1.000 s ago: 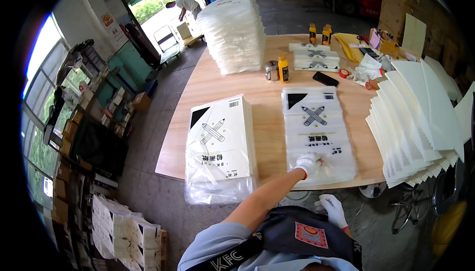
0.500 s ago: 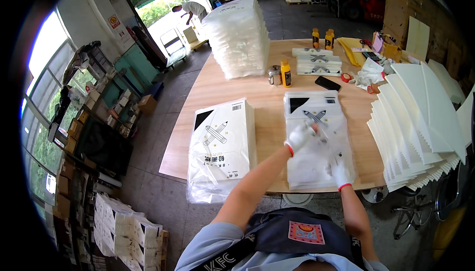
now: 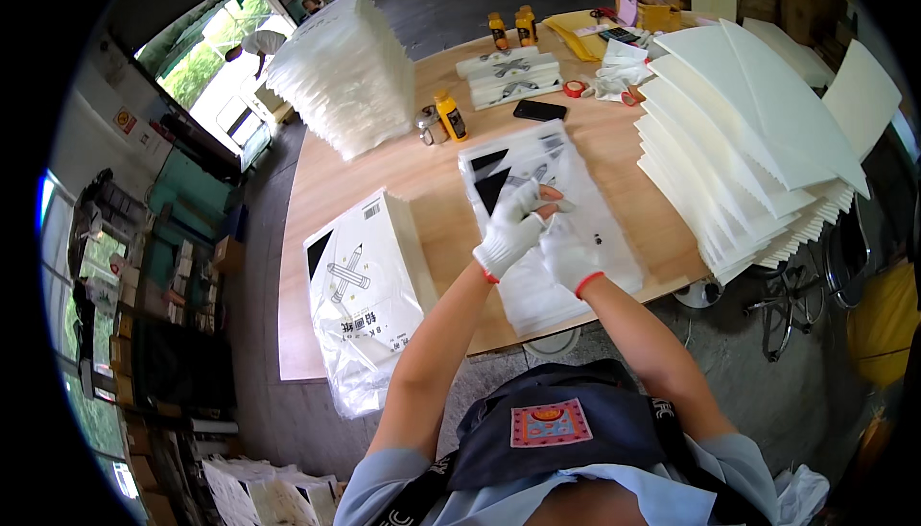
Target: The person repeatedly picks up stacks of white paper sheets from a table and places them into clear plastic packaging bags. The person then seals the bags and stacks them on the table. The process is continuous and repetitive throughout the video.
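A flat pile of clear plastic bags (image 3: 600, 267), printed with a black corner and crossed pencils, lies before me on the table. My left hand (image 3: 516, 227), in a white glove with some fingertips bare, is closed in a pinch on the top bag. That bag's black corner sits lower than the one beneath it. Close against it, my right hand (image 3: 569, 255), gloved alike, has its fingers bent together at the same bag edge; some of its fingertips are hidden. To the left lies a thick paper pack (image 3: 369, 272) inside a clear bag whose loose end hangs over the table edge.
A tall stack of wrapped packs (image 3: 345, 75) stands at the far left of the wooden table (image 3: 441, 305). Behind the bags are a phone (image 3: 539, 110), an orange bottle (image 3: 450, 117), a jar (image 3: 431, 127) and rolled bags (image 3: 513, 80). Fanned white sheets (image 3: 739, 142) fill the right side.
My hands have come together over the upper part of the pile; the right moved up from its lower right. The top bag's black corner has shifted toward me. The view has turned.
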A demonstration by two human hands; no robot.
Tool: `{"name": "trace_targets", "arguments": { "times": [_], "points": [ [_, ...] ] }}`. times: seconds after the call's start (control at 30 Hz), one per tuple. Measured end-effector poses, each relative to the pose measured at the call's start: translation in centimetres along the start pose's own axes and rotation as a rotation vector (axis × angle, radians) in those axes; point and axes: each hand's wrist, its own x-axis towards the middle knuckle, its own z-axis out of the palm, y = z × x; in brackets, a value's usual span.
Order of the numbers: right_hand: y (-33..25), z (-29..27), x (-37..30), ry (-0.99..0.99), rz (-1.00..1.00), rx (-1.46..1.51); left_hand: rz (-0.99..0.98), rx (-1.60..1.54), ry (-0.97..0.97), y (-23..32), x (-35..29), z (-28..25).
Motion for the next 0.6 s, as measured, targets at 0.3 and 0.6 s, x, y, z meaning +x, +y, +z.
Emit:
{"name": "trace_targets", "arguments": {
  "times": [0.3,0.6],
  "points": [
    [-0.7,-12.4,-2.3,-0.375,-0.168,0.322,0.01,0.865,-0.017,4.0,-1.8,-2.8],
    [4.5,-38.8,-2.5,0.236,0.134,-0.304,0.312,0.755,0.137,9.0,1.8,-2.4]
  ]
}}
